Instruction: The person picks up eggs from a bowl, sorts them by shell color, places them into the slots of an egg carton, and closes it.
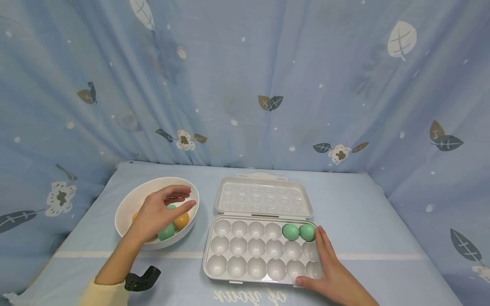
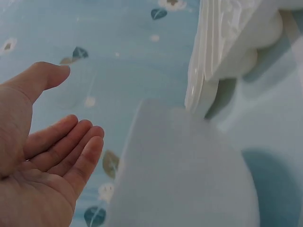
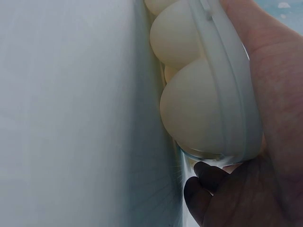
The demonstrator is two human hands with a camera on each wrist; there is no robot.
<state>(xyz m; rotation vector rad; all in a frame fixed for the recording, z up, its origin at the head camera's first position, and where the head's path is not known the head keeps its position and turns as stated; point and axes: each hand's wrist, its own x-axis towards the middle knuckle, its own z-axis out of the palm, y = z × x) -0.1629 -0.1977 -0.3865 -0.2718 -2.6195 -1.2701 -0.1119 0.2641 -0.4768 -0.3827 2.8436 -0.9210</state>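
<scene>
In the head view my left hand point(image 1: 158, 212) is over a white bowl point(image 1: 128, 202), its thumb and fingers apart with nothing between them. Below it in the bowl lie green balls point(image 1: 166, 232) and orange balls point(image 1: 181, 221), partly hidden by the hand. My right hand point(image 1: 325, 267) holds the right end of a white egg box point(image 1: 246, 257), thumb at the front edge and fingers along the side. Two green balls point(image 1: 291, 232) sit side by side in the far-right wells of its back row. The right wrist view shows the box's rounded underside point(image 3: 191, 106) beside the palm.
The egg box's lid point(image 1: 264, 197) lies folded back behind the wells. A light blue cloth point(image 1: 340, 199) covers the table, and a patterned blue curtain point(image 1: 237, 85) hangs behind and at both sides. A black wrist device point(image 1: 143, 279) is on the left forearm.
</scene>
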